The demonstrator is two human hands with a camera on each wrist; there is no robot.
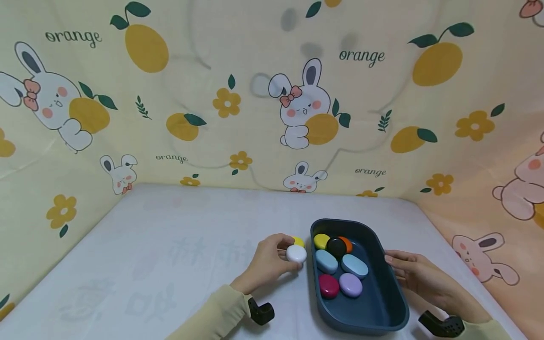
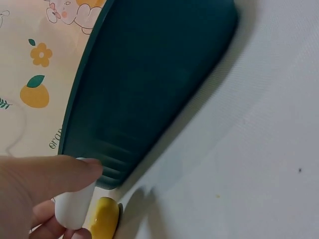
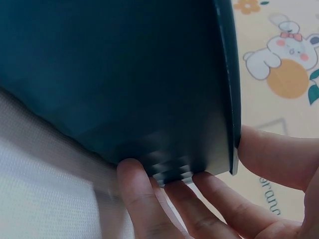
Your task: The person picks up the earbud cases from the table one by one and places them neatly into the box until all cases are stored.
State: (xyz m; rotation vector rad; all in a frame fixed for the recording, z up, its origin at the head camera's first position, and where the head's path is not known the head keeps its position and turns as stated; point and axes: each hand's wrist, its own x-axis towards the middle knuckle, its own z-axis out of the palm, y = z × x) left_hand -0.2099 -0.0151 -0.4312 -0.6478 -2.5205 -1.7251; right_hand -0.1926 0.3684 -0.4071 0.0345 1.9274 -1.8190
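My left hand pinches a smooth white pebble-shaped piece between thumb and fingers, just left of the dark blue tray. Behind that piece, partly hidden by it, lies a yellow piece; it shows more fully as a yellow oval in the left wrist view. My right hand grips the tray's right side, thumb at the rim and fingertips against the outer wall. Inside the tray sit glossy rounded pieces: yellow, black, orange, two light blue, dark red and lilac.
A white cloth covers the table. Cream fabric walls printed with rabbits and oranges rise at the back and both sides. The right wall stands close beyond my right hand. Each wrist wears a black device.
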